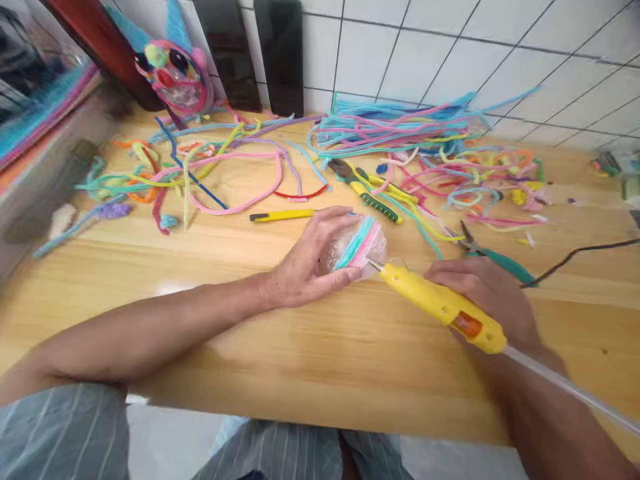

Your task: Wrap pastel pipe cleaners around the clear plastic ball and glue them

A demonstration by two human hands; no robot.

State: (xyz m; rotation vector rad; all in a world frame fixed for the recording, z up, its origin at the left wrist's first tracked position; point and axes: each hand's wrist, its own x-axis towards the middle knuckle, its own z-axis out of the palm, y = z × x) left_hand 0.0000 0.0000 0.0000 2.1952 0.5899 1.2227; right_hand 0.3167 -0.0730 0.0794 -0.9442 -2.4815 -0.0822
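My left hand (313,257) is closed round a clear bubble-wrapped ball (373,250) with pink and turquoise fuzzy pipe cleaners (356,245) laid across its top. It rests on the wooden table (280,353). My right hand (487,293) grips a yellow hot glue gun (440,307). Its metal nozzle (376,266) touches the lower edge of the ball beside my left thumb. A clear glue stick (565,387) pokes out of the gun's back.
Loose coloured pipe cleaners (400,130) lie in heaps across the far half of the table. Among them are a yellow utility knife (283,215), green-yellow pliers (370,193), teal-handled pliers (495,259) and a black cord (580,253). A pipe-cleaner clown figure (175,70) stands by the tiled wall.
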